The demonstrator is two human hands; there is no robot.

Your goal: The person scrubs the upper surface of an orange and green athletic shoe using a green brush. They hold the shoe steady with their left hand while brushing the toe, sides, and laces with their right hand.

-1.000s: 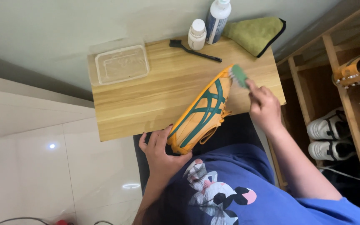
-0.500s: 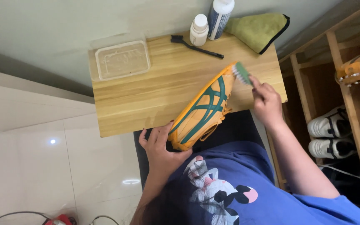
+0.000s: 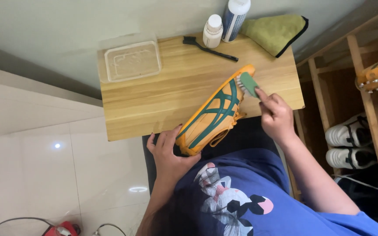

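Observation:
An orange sneaker with green stripes (image 3: 215, 112) lies tilted over the near edge of a small wooden table (image 3: 162, 91). My left hand (image 3: 167, 150) grips its heel end at the table's front edge. My right hand (image 3: 275, 114) holds a green-backed brush (image 3: 248, 84), its white bristles pressed against the side of the sneaker near the toe.
On the table's far side stand a clear plastic tub (image 3: 132, 61), a thin black brush (image 3: 208, 48), a small white bottle (image 3: 212, 30), a taller bottle (image 3: 234, 17) and a green cloth (image 3: 275, 31). A wooden shoe rack (image 3: 355, 100) with white and orange shoes stands to the right. White tiled floor lies left.
The brush has slid along the sneaker's toe end, a little down and back toward me. My left hand keeps its hold on the heel.

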